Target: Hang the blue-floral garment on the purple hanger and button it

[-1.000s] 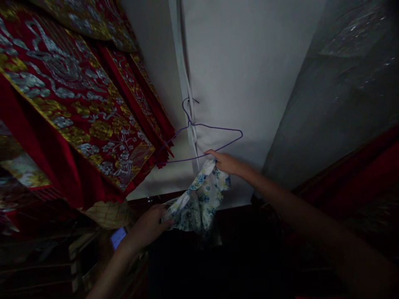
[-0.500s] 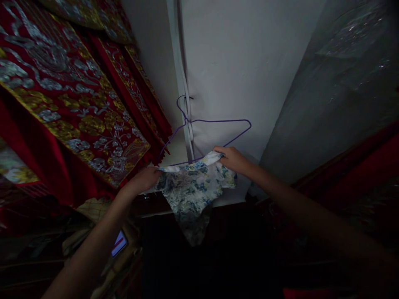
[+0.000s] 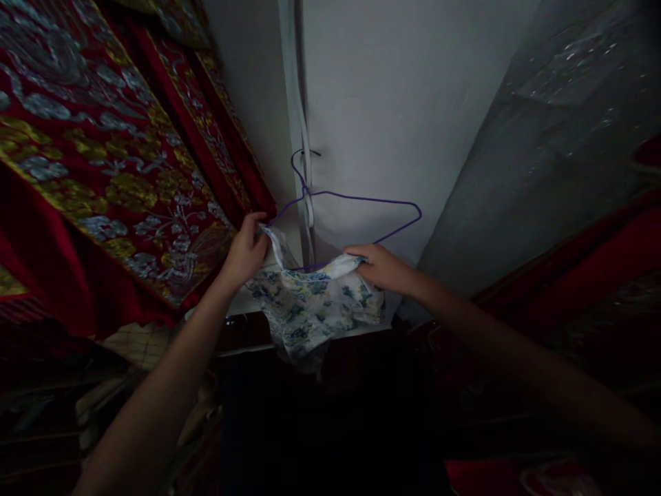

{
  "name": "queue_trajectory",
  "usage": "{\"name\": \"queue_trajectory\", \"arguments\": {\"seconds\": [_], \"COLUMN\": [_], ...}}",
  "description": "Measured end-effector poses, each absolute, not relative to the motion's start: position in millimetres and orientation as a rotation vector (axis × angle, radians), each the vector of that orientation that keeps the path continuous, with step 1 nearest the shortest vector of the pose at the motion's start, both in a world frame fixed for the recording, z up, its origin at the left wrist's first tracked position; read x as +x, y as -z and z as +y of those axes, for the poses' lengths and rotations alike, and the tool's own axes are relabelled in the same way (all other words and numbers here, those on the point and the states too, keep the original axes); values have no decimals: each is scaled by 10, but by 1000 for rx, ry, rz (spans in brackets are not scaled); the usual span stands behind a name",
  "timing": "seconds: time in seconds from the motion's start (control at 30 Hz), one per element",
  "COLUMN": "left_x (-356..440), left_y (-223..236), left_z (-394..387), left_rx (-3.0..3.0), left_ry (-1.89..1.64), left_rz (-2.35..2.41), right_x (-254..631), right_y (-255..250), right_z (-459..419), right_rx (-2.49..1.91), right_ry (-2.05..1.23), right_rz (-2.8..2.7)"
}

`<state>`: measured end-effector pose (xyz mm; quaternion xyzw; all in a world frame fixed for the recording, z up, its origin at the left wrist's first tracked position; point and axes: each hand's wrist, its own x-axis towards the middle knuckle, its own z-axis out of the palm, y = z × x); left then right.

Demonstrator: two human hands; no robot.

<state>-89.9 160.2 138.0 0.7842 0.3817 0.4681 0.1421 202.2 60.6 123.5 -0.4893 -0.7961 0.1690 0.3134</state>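
A purple wire hanger (image 3: 356,201) hangs from a nail on the white wall (image 3: 392,103). A small white cloth with blue and yellow flowers (image 3: 310,306) is stretched just under its bottom wire. My left hand (image 3: 246,249) is closed on the cloth's left corner, raised to the hanger's left end. My right hand (image 3: 379,265) pinches the cloth's right edge at the hanger's bottom wire. The cloth's lower part sags below both hands.
Red fabric with gold and silver embroidery (image 3: 103,151) hangs at the left, touching my left hand's side. A grey panel (image 3: 542,151) slants on the right. A white cord (image 3: 299,103) runs down the wall. The area below is dark.
My left hand has risen from low down, carrying the cloth's left corner up to the hanger's left end. The cloth has spread between both hands. The right hand stayed near the bottom wire.
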Motion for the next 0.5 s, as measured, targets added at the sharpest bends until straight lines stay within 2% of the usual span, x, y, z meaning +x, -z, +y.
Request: {"name": "queue_trajectory", "arguments": {"seconds": [0.2, 0.3, 0.4, 0.5], "left_x": [-915, -926, -974, -1144], "left_y": [-1464, -1573, -1682, -1724], "left_z": [1687, 1623, 1594, 1674], "left_rx": [2353, 2361, 2398, 2375], "left_ry": [-1180, -1144, -1124, -1169], "left_rz": [1050, 1021, 1051, 1093], "right_x": [2396, 2690, 2864, 2919], "right_y": [-1588, -1792, -1981, -2117], "right_z": [399, 601, 841, 876], "right_rx": [-1558, -1754, -1851, -1777], "right_ry": [41, 154, -28, -541], "right_rz": [-1637, -1527, -1627, -1659]}}
